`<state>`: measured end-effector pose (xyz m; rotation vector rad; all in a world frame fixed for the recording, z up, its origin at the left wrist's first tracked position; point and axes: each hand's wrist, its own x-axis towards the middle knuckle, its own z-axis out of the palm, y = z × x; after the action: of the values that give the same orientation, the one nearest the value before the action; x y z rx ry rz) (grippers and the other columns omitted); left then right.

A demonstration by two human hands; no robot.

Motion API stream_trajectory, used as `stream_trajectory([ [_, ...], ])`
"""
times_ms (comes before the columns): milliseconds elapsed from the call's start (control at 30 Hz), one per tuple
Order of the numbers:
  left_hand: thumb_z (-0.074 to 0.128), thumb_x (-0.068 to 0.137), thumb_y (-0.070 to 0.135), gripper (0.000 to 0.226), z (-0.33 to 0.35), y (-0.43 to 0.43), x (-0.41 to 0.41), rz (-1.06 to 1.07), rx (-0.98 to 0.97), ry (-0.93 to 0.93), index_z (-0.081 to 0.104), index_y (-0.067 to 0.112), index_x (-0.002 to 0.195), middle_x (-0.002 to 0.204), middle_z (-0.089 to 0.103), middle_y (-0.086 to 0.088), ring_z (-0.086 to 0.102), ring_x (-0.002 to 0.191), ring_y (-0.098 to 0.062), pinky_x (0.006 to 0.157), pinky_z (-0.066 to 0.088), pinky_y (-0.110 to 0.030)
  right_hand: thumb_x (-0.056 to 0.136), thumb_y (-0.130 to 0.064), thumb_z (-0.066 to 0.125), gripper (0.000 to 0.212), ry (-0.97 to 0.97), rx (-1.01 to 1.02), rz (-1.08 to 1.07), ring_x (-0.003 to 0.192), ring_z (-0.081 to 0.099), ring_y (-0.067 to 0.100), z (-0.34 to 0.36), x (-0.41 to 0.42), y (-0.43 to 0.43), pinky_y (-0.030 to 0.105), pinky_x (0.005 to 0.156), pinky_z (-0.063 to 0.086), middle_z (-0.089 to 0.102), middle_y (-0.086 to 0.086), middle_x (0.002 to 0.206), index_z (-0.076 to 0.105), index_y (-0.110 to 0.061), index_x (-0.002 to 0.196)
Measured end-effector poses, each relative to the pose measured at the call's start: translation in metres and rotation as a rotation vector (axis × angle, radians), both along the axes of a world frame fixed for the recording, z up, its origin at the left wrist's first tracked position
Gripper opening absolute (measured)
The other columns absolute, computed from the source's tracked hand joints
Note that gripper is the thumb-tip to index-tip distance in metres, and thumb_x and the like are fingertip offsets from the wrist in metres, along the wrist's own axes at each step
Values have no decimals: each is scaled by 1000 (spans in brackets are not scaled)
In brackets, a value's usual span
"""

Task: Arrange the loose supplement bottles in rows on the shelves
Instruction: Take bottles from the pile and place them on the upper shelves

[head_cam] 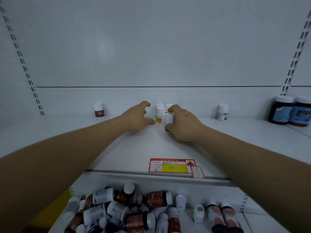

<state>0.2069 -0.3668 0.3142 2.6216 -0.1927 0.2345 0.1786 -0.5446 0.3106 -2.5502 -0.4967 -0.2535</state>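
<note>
Right hand (180, 125) pinches small white bottle (169, 118) at far centre of shelf (84, 132), just beside cluster (160, 113). Left hand (139, 116) spread, holds nothing. Bottle likely light, rigid, smooth, tippy; grip body below cap.

Light was dim, flat and bluish-grey, its source out of view; shadows were faint and soft. A pale glare patch sat on the back panel (104, 47), upper left of centre. Wide-angle distortion bowed the uprights (20, 52) at both edges and swelled the forearms (42, 157) in the lower corners. The loose bottles (138, 221) at the bottom were smeared, and the white bottle (169, 118) in the right hand (183, 126) looked soft-edged.
</note>
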Motion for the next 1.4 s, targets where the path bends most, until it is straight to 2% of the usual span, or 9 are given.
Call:
stream_trajectory([
  [133, 57, 88, 48, 52, 6, 58, -38, 15, 155, 136, 44, 27, 134, 137, 47, 1, 49, 118, -16, 93, 34, -23, 91, -27, 62, 54, 48, -102, 90, 95, 44, 20, 12, -11, 34, 26, 79, 36, 50, 9, 125, 34, -18, 136],
  [267, 47, 89, 57, 53, 4, 136, -68, 99, 267, 223, 47, 28, 133, 142, 46, -1, 46, 125, -19, 103, 33, -29, 89, -28, 63, 60, 42, -170, 147, 100, 48, 21, 16, -11, 96, 23, 79, 35, 52, 9, 127, 33, -16, 140],
  [367, 42, 89, 61, 59, 3, 189, -81, 144, 283, 260, 41, 29, 139, 148, 38, 0, 38, 133, -20, 109, 28, -32, 88, -29, 65, 63, 43, -162, 157, 111, 49, 25, 17, -5, 148, 24, 81, 35, 51, 11, 132, 34, -13, 140],
  [467, 36, 89, 65, 70, -5, 220, -83, 114, 304, 293, 27, 29, 147, 157, 21, 4, 20, 143, -17, 117, 14, -33, 86, -28, 67, 62, 50, -124, 107, 96, 48, 22, 15, 6, 189, 27, 78, 38, 55, 12, 122, 34, -11, 136],
  [567, 26, 88, 70, 72, -16, 228, -79, 95, 364, 285, 15, 35, 150, 159, 7, 9, 5, 146, -15, 117, 5, -48, 86, -27, 67, 60, 52, -115, 27, 99, 49, 22, 13, 20, 212, 27, 78, 39, 55, 12, 122, 36, -11, 134],
  [733, 20, 89, 70, 71, -21, 229, -76, 65, 414, 267, 7, 37, 150, 159, -1, 10, -1, 147, -16, 115, 1, -56, 88, -27, 64, 61, 49, -105, -47, 118, 49, 27, 12, 40, 227, 26, 85, 36, 51, 11, 133, 35, -12, 140],
  [800, 20, 89, 70, 71, -21, 230, -75, 57, 412, 268, 7, 37, 150, 159, -1, 9, -2, 147, -16, 115, 0, -56, 88, -28, 65, 60, 45, -86, -74, 115, 51, 29, 8, 51, 231, 28, 86, 38, 53, 13, 129, 36, -10, 137],
  [967, 22, 88, 70, 72, -19, 229, -75, 56, 391, 272, 6, 37, 150, 159, -2, 10, -2, 147, -15, 115, 0, -55, 89, -28, 63, 45, 12, -29, -127, 103, 56, 33, -2, 71, 236, 28, 74, 35, 58, 17, 117, 40, -5, 121],
  [1400, 25, 85, 73, 74, -21, 231, -74, 63, 335, 259, 11, 39, 149, 159, 1, 12, -1, 146, -13, 116, -2, -53, 88, -30, 62, 47, -32, -49, -159, 91, 55, 31, -8, 81, 239, 32, 72, 37, 59, 15, 109, 35, -8, 120],
])
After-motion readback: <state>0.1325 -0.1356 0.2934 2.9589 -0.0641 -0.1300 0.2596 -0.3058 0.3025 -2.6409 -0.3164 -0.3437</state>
